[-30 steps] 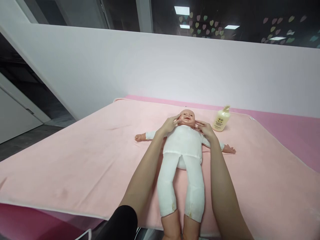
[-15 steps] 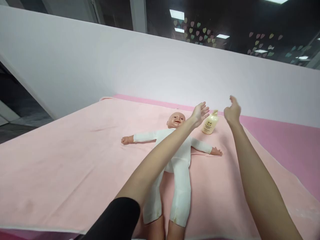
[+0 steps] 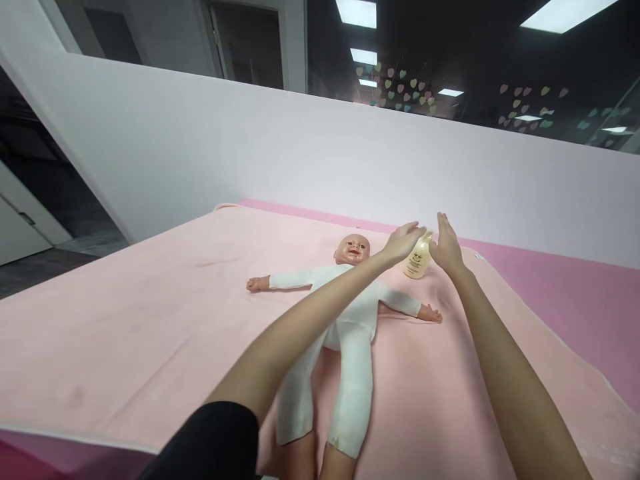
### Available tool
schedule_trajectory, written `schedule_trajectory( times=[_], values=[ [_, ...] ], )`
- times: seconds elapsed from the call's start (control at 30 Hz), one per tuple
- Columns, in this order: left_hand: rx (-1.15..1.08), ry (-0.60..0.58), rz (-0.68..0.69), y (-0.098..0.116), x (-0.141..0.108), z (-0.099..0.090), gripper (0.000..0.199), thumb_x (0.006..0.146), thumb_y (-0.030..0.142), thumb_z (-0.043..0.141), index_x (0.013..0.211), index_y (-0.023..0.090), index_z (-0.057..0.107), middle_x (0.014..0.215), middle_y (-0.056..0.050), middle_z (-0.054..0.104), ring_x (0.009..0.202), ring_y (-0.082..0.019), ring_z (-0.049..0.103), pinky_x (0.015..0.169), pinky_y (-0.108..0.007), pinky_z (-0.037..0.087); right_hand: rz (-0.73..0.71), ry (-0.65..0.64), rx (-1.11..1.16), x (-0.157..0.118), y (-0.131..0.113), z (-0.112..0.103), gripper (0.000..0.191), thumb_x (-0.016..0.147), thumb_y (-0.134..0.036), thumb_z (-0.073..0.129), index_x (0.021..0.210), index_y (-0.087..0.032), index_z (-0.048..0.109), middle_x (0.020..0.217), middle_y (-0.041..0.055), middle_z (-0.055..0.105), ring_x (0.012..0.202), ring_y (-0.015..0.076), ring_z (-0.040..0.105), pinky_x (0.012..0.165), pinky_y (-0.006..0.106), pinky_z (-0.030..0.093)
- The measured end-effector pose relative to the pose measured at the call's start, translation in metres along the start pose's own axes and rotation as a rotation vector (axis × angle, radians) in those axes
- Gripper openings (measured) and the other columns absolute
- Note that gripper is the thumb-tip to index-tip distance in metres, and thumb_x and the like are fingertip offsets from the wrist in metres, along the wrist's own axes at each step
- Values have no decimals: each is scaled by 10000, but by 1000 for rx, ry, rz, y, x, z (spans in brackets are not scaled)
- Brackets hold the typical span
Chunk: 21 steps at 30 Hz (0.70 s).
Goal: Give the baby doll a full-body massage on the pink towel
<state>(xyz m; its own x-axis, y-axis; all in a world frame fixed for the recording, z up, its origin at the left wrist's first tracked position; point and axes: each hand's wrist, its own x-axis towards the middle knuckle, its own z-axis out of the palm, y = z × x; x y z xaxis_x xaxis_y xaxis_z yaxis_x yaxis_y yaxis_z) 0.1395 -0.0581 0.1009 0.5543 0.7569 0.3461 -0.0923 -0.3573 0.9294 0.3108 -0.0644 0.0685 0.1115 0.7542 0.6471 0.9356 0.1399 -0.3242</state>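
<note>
A baby doll [image 3: 357,313] with a white cloth body lies on its back, arms spread, on a pink towel [image 3: 165,320]. My left forearm crosses over its torso. Beyond the doll's outstretched arm stands a pale yellow pump bottle [image 3: 416,263], its top partly covered by my hands. My left hand [image 3: 403,242] is raised at the bottle's left side, fingers extended and holding nothing. On the other side of the bottle is my right hand [image 3: 447,247], upright with straight fingers and also holding nothing. Whether either hand touches the bottle I cannot tell.
A white wall [image 3: 310,153] rises behind the padded pink surface [image 3: 590,293]. Above it, a dark window [image 3: 475,47] carries heart stickers and light reflections. At the far left, beyond the wall's edge, a floor and a white door panel [image 3: 20,233] show.
My hands have come closer together around the bottle's top, the right one moving left and down. The right fingers have straightened upward. The view has tilted slightly up.
</note>
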Motion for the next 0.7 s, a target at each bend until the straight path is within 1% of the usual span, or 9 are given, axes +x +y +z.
schedule_trajectory(
  times=[0.07,0.17,0.23,0.27,0.33,0.4,0.5,0.6,0.7],
  values=[
    [333,-141,186,-4,-43,-28,395,863,379,421,1182,199,569,1280,-84,546,1214,-244,463,1038,-368,320,-11,68,74,-16,-22,-4,719,700,-127,396,1403,-119,248,1461,104,263,1356,232,219,1112,466,210],
    [737,-413,274,-20,-110,-68,322,859,323,429,1055,212,659,1044,-91,673,1092,-252,559,1035,-405,322,-9,-11,239,-46,-58,0,585,707,-156,417,1291,-147,441,1329,103,464,1246,245,404,1067,449,303],
    [810,-574,245,-33,-143,-89,328,880,294,395,1085,250,648,1117,-57,655,1143,-216,533,1076,-385,269,1,-114,382,-63,-83,7,475,724,-182,428,1184,-183,543,1209,81,565,1090,235,536,994,434,390],
    [806,-589,217,-38,-155,-97,353,901,298,359,1148,268,610,1213,-39,606,1206,-198,484,1097,-386,226,5,-151,450,-71,-95,10,427,735,-197,431,1136,-192,577,1163,72,592,1028,224,569,963,420,417],
    [806,-545,140,-47,-168,-106,385,918,343,332,1254,304,518,1365,-17,473,1309,-194,359,1119,-435,129,0,-192,565,-83,-119,19,361,750,-214,432,1060,-197,617,1104,60,622,984,206,587,933,386,438],
    [843,-423,53,-53,-172,-107,429,900,421,367,1307,316,453,1447,-33,343,1363,-231,246,1103,-515,52,-2,-215,649,-93,-141,30,339,755,-211,426,1026,-200,630,1066,51,638,987,194,586,929,361,440],
    [911,-261,-37,-62,-169,-102,526,857,478,426,1347,288,398,1493,-79,219,1386,-267,155,1078,-569,30,9,-213,689,-111,-170,50,368,754,-187,406,1054,-203,619,1071,51,638,1008,187,578,939,356,433],
    [903,-135,-99,-75,-167,-104,530,869,428,398,1369,255,362,1500,-89,200,1389,-266,139,1075,-578,64,-54,-182,607,-130,-185,67,388,786,-201,396,1119,-194,596,1132,76,613,1074,202,546,977,378,402],
    [788,75,-195,-91,-167,-114,527,887,359,339,1382,178,342,1483,-120,246,1383,-253,173,1093,-535,117,-114,-232,528,-144,-186,75,412,842,-255,379,1212,-186,545,1209,89,573,1142,204,508,1024,399,354]
  ],
)
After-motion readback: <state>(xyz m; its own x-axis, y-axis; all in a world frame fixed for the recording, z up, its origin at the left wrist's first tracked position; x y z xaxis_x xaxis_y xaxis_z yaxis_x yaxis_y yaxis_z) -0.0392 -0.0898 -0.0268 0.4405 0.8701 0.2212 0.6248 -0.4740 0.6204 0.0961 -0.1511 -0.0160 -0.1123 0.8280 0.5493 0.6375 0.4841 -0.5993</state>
